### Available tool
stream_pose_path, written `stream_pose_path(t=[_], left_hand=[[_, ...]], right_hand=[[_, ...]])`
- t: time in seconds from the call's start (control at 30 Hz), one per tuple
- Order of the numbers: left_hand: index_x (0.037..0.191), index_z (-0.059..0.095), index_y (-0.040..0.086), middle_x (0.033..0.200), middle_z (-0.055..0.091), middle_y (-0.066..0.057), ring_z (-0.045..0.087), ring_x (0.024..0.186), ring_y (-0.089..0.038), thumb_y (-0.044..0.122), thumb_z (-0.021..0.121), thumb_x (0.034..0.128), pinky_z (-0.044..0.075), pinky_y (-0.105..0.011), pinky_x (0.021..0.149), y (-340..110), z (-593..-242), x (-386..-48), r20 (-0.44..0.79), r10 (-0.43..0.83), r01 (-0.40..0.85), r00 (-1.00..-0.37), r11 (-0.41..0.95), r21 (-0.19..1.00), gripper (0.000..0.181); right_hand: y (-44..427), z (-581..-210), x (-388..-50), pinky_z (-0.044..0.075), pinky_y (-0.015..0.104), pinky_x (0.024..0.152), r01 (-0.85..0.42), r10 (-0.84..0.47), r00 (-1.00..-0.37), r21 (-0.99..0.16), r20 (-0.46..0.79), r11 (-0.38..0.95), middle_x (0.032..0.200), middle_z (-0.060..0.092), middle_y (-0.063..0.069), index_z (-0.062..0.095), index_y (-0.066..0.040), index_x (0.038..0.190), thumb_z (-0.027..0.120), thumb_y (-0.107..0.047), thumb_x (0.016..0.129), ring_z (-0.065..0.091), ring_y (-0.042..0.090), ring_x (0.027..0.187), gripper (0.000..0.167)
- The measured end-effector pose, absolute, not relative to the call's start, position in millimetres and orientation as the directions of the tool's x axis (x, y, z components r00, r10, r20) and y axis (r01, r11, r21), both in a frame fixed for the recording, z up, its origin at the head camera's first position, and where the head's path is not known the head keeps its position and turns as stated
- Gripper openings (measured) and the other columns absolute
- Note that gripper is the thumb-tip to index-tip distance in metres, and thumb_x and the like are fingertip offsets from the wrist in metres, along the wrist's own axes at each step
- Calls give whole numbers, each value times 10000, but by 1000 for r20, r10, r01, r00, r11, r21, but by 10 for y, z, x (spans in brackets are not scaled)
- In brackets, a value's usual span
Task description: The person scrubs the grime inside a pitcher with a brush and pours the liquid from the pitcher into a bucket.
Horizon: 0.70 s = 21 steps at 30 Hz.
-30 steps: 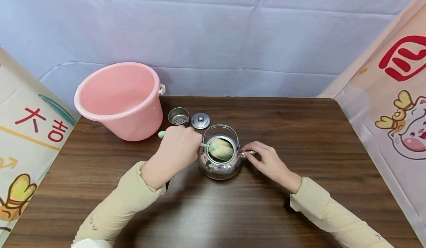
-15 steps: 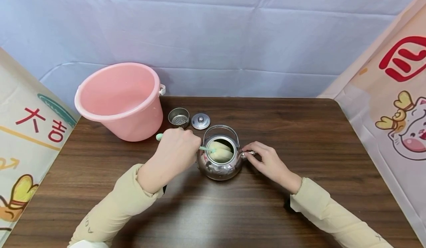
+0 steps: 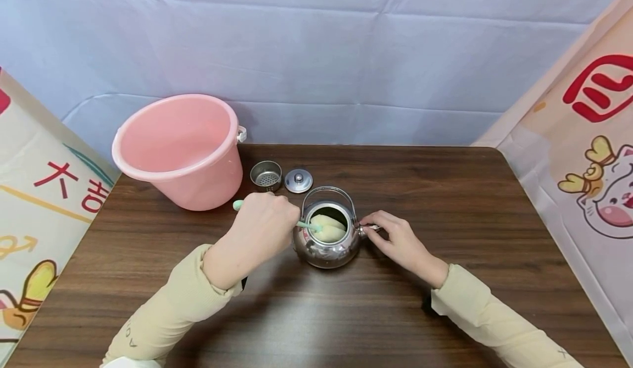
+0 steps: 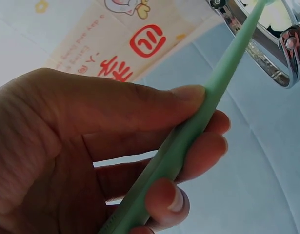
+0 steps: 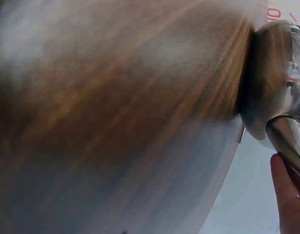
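Observation:
A shiny metal teapot (image 3: 327, 257) stands lidless on the table, its hoop handle raised. My left hand (image 3: 253, 230) grips the green handle (image 4: 232, 61) of a cleaning brush, thumb on one side and curled fingers on the other in the left wrist view. The brush's pale sponge head (image 3: 330, 234) sits inside the teapot's mouth; its lower part is hidden. On the right, my right hand (image 3: 397, 241) pinches the teapot's spout (image 3: 367, 228) between thumb and fingers. The right wrist view catches only part of that hand, against the spout (image 5: 290, 141).
Behind my left hand stand a small perforated metal strainer (image 3: 266, 177) and a round knobbed lid (image 3: 298, 181). A large pink bucket (image 3: 207, 178) occupies the table's back left. Bare dark wood (image 3: 445, 192) lies to the right, and a pale cloth (image 3: 316, 55) hangs behind.
My left hand has shifted slightly left and toward me, and the sponge head has moved and turned within the teapot's mouth. The right hand and the teapot stay nearly in place.

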<state>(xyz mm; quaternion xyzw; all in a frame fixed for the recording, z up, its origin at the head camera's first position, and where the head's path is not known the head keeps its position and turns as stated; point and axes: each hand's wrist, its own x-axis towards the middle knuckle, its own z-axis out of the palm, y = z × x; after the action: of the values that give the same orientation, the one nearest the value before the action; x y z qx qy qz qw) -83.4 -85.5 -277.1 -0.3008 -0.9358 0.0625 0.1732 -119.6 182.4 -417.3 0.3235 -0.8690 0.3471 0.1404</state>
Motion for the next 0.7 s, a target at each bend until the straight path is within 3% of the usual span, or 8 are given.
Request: stream_pose_path(t=[0.23,0.7], left_hand=[[433,449,158,442,464,5,480,411,-194,-1,569,583,338,-362,346,-842,-2793,-834,294,602,571,-742,798,-194,249],[453,467,153,452,457,22,444,398,-178,9,588,573,324,-354,337,-778,-2849,-907,293,621,595,-727,783,-181,223]], right_hand=[[1809,-4158,-1187,494,274,691,-649,-473,-761,-523,444,552,928,626,-62,652,-139,943,628,-68,834,585,67,843,132],[1814,-4162,-1192,496,260,683,-649,-468,-760,-522,451,553,923,630,-54,653,-130,934,636,-55,823,590,72,835,135]])
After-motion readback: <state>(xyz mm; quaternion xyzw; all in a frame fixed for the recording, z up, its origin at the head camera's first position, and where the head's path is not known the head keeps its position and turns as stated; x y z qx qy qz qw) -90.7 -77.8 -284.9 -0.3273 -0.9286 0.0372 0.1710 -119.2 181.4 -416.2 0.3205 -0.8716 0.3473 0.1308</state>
